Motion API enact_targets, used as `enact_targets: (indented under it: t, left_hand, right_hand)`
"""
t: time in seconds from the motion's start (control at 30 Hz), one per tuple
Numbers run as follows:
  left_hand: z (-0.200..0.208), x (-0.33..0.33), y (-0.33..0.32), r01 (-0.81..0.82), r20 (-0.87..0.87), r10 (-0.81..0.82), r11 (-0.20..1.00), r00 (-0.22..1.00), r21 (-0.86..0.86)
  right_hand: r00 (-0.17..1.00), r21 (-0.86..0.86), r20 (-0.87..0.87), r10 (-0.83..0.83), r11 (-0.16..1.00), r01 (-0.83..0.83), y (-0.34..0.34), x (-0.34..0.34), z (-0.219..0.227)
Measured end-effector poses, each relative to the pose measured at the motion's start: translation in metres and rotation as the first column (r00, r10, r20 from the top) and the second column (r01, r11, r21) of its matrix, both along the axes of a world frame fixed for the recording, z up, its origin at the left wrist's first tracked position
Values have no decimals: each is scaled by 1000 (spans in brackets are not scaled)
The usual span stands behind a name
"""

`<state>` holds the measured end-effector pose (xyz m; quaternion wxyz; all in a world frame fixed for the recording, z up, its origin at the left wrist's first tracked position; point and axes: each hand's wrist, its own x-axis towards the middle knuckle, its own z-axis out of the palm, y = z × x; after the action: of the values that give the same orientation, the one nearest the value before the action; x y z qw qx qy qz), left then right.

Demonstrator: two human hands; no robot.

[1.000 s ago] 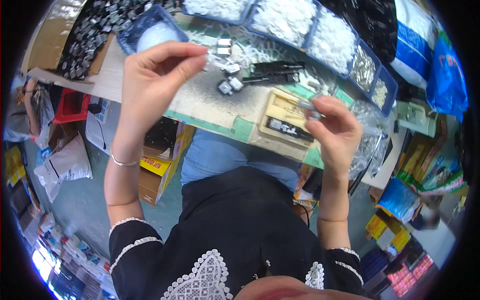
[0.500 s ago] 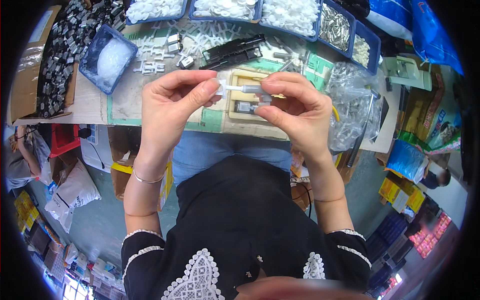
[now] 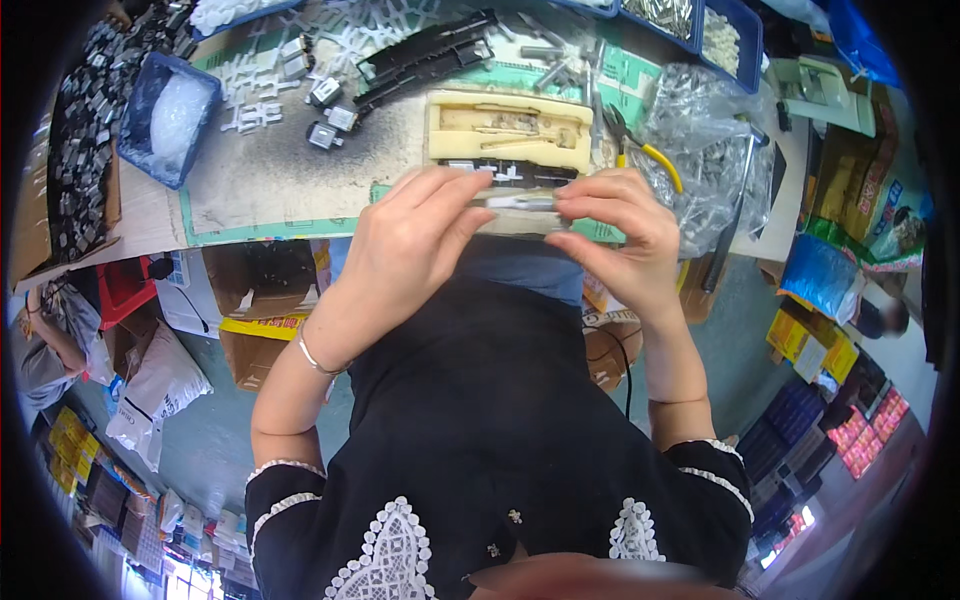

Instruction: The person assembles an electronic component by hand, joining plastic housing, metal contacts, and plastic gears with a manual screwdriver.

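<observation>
Between my two hands, at the table's front edge, lies a thin grey-and-white rod (image 3: 522, 203), held level. My left hand (image 3: 425, 222) is closed in a pinch at its white end, the fingertips partly hiding it. At the grey end, my right hand (image 3: 625, 235) grips with thumb and fingers. Just beyond the rod is a black housing (image 3: 535, 177) with small white and metal parts, partly covered by my fingers. It sits against a cream-coloured block (image 3: 510, 148) with hollowed slots.
Yellow-handled pliers (image 3: 640, 150) lie right of the block, beside a clear bag of parts (image 3: 690, 160) and a hammer (image 3: 740, 190). Left stand a blue tray (image 3: 128, 130) and small metal motors (image 3: 325, 135). Long black housings (image 3: 425, 60) and white plastic pieces (image 3: 250, 105) lie farther back.
My hands have come nearer the table's front edge, uncovering the cream block. The rod came with them. The whole view has shifted, so the back trays sit higher in the picture.
</observation>
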<state>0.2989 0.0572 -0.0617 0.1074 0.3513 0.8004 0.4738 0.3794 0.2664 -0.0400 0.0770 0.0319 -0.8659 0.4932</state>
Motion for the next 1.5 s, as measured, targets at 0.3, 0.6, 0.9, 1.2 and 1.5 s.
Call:
enact_targets:
  t: [0.3,0.6,0.9,1.2,1.5]
  left_hand:
    - [-37,10,17,-49,-563,-14,994,827,-97]
    - [-52,16,23,-125,-624,53,990,780,-72]
    - [-54,14,26,-146,-664,55,986,746,-83]
    - [-32,-48,1,-448,-666,172,853,726,-268]
    - [-19,-43,-1,-426,-607,228,881,762,-205]
  right_hand:
    - [989,229,-74,-126,963,140,16,9,-34]
    - [1000,277,-26,-16,960,23,21,-1,-40]
    - [985,465,-165,-54,876,126,23,6,-49]
    - [958,285,-145,-246,917,279,26,4,-33]
    - [979,-31,123,-163,985,168,2,-11,-6]
